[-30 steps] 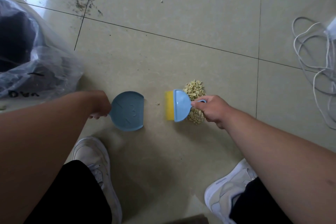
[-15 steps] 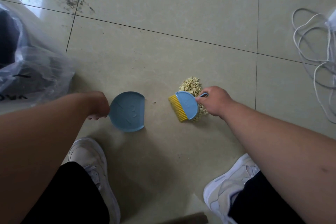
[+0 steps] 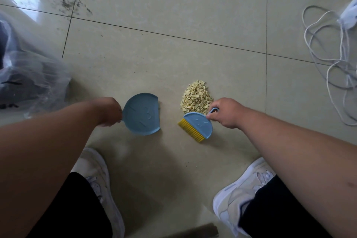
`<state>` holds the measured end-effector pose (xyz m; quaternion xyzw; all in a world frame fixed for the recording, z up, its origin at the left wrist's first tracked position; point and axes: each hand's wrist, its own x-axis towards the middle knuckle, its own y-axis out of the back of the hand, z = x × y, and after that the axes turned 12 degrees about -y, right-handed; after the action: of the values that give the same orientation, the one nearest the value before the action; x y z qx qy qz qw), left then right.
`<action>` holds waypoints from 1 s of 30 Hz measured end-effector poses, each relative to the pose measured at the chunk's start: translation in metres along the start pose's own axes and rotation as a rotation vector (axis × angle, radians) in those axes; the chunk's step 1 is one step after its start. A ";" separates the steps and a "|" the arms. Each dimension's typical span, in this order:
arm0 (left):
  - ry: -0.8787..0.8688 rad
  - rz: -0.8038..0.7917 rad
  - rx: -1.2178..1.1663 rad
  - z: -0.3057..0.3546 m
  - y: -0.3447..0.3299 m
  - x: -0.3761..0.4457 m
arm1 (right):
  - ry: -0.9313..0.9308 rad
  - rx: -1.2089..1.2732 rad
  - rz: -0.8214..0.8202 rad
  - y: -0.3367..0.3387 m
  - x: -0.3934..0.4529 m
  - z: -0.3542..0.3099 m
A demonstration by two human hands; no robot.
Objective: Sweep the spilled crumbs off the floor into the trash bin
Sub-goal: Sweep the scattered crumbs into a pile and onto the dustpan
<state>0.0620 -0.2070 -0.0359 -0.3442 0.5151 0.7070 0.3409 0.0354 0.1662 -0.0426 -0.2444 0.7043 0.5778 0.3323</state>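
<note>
Crumbs piled on floor just beyond brush, pinched in right hand. Dustpan – gripped by left hand – lies left of pile, mouth facing it; sweep goes leftward.

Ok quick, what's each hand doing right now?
Left hand: closed, holding the blue dustpan.
Right hand: closed, holding the small brush.

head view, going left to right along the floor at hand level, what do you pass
trash bag → left hand → dustpan → brush → right hand → white cable. The crumbs sit above the brush, so their place in the order is unclear.
</note>
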 end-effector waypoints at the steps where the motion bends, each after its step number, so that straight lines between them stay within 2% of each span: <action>1: -0.006 0.002 -0.048 0.000 -0.001 0.001 | -0.018 0.000 0.031 -0.002 0.003 0.002; 8: -0.035 0.049 -0.136 0.010 -0.009 0.009 | -0.130 0.028 0.195 0.008 0.015 0.013; 17: -0.017 0.035 -0.175 0.015 -0.012 0.018 | 0.072 -0.044 0.026 0.014 0.005 0.024; 21: -0.010 -0.018 -0.187 0.025 -0.012 0.014 | 0.051 -0.129 0.077 0.011 0.004 0.034; 27: -0.057 -0.052 -0.145 0.034 -0.015 0.014 | 0.007 -0.061 0.231 0.023 0.006 0.037; 30: -0.061 -0.063 -0.131 0.037 -0.013 0.017 | 0.013 -0.035 0.208 0.028 0.009 0.037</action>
<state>0.0590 -0.1660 -0.0478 -0.3602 0.4460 0.7385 0.3551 0.0158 0.2085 -0.0351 -0.1793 0.7177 0.6199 0.2615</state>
